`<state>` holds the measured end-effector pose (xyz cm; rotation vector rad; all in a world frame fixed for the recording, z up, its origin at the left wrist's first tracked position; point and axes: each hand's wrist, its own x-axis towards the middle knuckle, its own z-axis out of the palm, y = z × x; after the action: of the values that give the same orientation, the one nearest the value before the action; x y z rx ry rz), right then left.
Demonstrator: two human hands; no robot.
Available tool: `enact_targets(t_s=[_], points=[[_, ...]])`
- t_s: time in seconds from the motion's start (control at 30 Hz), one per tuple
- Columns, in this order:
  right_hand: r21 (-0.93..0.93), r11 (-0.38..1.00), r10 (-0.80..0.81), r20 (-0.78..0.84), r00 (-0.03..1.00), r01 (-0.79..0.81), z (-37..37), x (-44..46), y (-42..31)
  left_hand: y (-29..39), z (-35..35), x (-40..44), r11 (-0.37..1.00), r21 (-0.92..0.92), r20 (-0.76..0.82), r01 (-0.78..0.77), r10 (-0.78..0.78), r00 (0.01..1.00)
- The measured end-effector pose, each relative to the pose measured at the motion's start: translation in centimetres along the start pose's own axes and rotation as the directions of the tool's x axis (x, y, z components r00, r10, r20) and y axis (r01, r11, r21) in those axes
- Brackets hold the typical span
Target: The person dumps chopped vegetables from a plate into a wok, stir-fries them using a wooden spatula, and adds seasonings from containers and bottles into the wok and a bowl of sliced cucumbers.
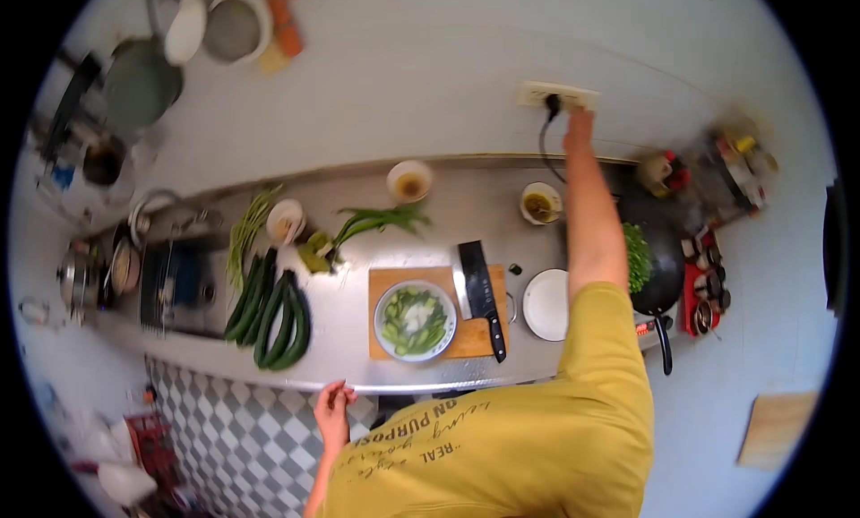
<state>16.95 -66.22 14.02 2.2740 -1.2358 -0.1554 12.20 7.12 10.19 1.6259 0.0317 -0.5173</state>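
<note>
My right hand (580, 131) reaches up to the wall outlet (536, 94), at its right end. Its fingers are blurred, so their grip cannot be made out. A black plug (553, 103) with a cord sits in the outlet just left of that hand. My left hand (334, 405) hangs low in front of the counter edge, fingers curled, with nothing visible in them. Nearest to it on the counter are dark green cucumbers (285, 325) and a bowl of sliced green vegetable (417, 342) with a white heap in the middle. The bowl stands on a wooden cutting board (381, 285).
A cleaver (477, 285) and a black-handled knife (496, 334) lie on the board. Right of it are a white plate (543, 308), a small sauce bowl (540, 203) and a wok (661, 276) holding chopped greens (637, 258). Scallions (381, 219) and a sink (219, 249) are leftward.
</note>
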Motion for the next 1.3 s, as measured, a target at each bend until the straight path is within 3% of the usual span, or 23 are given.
enact_targets(t_s=[0.07, 0.1, 0.17, 0.2, 0.23, 0.3, 0.33, 0.37, 0.43, 0.5, 0.53, 0.63, 0.73, 0.83, 0.97, 1.0, 1.03, 1.07, 1.1, 1.17, 1.2, 1.23, 1.3], points=[[0.025, 0.998, -0.049, -0.161, 0.986, 0.054, 2.2, 0.6, 0.4, 0.1, 0.2, -0.4, 1.000, 0.026, -0.027, 0.012, -0.012, 1.000], [0.390, 0.920, 0.044, -0.226, 0.973, 0.049, 3.2, 2.1, 1.0, 0.0, 0.3, -0.5, 1.000, 0.003, -0.019, 0.016, -0.016, 1.000], [0.468, 0.869, 0.066, -0.432, 0.899, 0.161, 5.6, 3.3, 2.2, -0.1, 0.3, -0.8, 0.999, -0.024, -0.013, 0.028, -0.028, 1.000], [0.564, 0.817, 0.094, -0.335, 0.937, 0.120, 6.3, 4.1, 2.6, 0.2, 0.4, -1.1, 1.000, -0.024, -0.017, 0.018, -0.018, 1.000], [0.525, 0.838, 0.050, -0.345, 0.937, 0.149, 5.3, 3.1, 3.0, 0.4, 0.4, -1.4, 1.000, -0.021, -0.018, 0.011, -0.011, 1.000], [0.954, 0.296, 0.293, -0.132, 0.947, 0.042, 1.8, 1.3, 2.0, 0.2, 0.2, -1.7, 1.000, -0.017, -0.011, 0.003, -0.003, 1.000], [0.998, -0.050, 0.339, 0.040, 0.940, -0.025, 0.0, 0.2, 1.4, 0.1, 0.1, -2.0, 1.000, -0.030, -0.002, 0.008, -0.008, 1.000], [0.916, -0.390, 0.323, 0.228, 0.919, -0.090, -1.5, -0.8, 0.6, -0.1, 0.0, -2.2, 0.999, -0.045, 0.003, 0.013, -0.013, 1.000], [0.742, -0.664, 0.259, 0.350, 0.900, -0.098, -2.6, -2.0, -1.4, -0.4, -0.3, -2.2, 0.998, -0.067, 0.032, 0.018, -0.016, 0.999], [0.778, -0.629, 0.298, 0.234, 0.925, 0.005, -2.6, -2.8, -4.1, -0.2, -0.5, -1.9, 0.999, -0.049, 0.077, 0.007, -0.003, 0.997], [0.751, -0.659, 0.169, 0.207, 0.964, -0.046, -2.2, -3.2, -5.1, -0.1, -0.6, -1.7, 0.999, -0.048, 0.103, 0.008, -0.003, 0.995], [0.923, -0.381, 0.332, 0.086, 0.939, 0.050, -9.9, -12.2, -8.9, 0.3, -1.4, -0.6, 0.999, -0.046, 0.181, -0.003, 0.011, 0.983], [0.948, -0.284, 0.410, -0.012, 0.912, 0.140, -11.5, -16.3, -10.9, 0.8, -3.1, 0.6, 0.997, -0.077, 0.251, -0.027, 0.046, 0.967], [0.931, -0.313, 0.401, -0.048, 0.915, 0.187, -12.2, -19.8, -13.2, 0.4, -6.3, 2.1, 0.990, -0.136, 0.296, -0.024, 0.064, 0.953], [0.957, -0.240, 0.105, -0.139, 0.985, 0.161, -15.3, -30.3, -20.3, -0.5, -13.0, 4.1, 0.998, -0.057, 0.287, -0.036, 0.051, 0.957], [0.950, -0.286, 0.007, -0.127, 0.992, 0.123, -17.5, -33.9, -22.7, 0.2, -14.4, 4.3, 0.995, -0.101, 0.270, -0.010, 0.037, 0.962], [0.975, -0.175, -0.084, -0.152, 0.985, 0.135, -19.5, -37.5, -24.6, -0.3, -16.1, 5.0, 0.998, -0.034, 0.259, -0.047, 0.054, 0.964], [0.959, -0.285, -0.231, -0.068, 0.971, -0.001, -20.3, -40.8, -26.3, -0.4, -17.5, 5.4, 0.994, -0.112, 0.230, 0.000, 0.026, 0.973], [0.971, -0.230, -0.258, 0.008, 0.966, -0.070, -15.8, -43.0, -30.8, 0.1, -18.9, 5.8, 0.999, -0.038, 0.218, -0.005, 0.014, 0.976], [0.945, -0.325, -0.325, -0.065, 0.943, -0.047, -21.8, -49.4, -31.7, -0.7, -21.2, 7.3, 1.000, -0.011, 0.200, -0.028, 0.029, 0.979], [0.952, -0.296, -0.376, -0.037, 0.926, -0.082, -19.5, -51.1, -34.6, 0.0, -21.9, 7.3, 0.998, -0.041, 0.203, -0.051, 0.059, 0.977], [0.909, -0.341, -0.477, 0.051, 0.877, -0.239, -21.0, -52.6, -34.4, 0.1, -22.5, 7.8, 0.996, -0.051, 0.221, -0.070, 0.079, 0.972], [0.900, -0.332, -0.525, 0.072, 0.848, -0.282, -21.9, -55.2, -34.5, 0.0, -23.3, 8.4, 0.994, -0.048, 0.262, -0.098, 0.108, 0.959]])
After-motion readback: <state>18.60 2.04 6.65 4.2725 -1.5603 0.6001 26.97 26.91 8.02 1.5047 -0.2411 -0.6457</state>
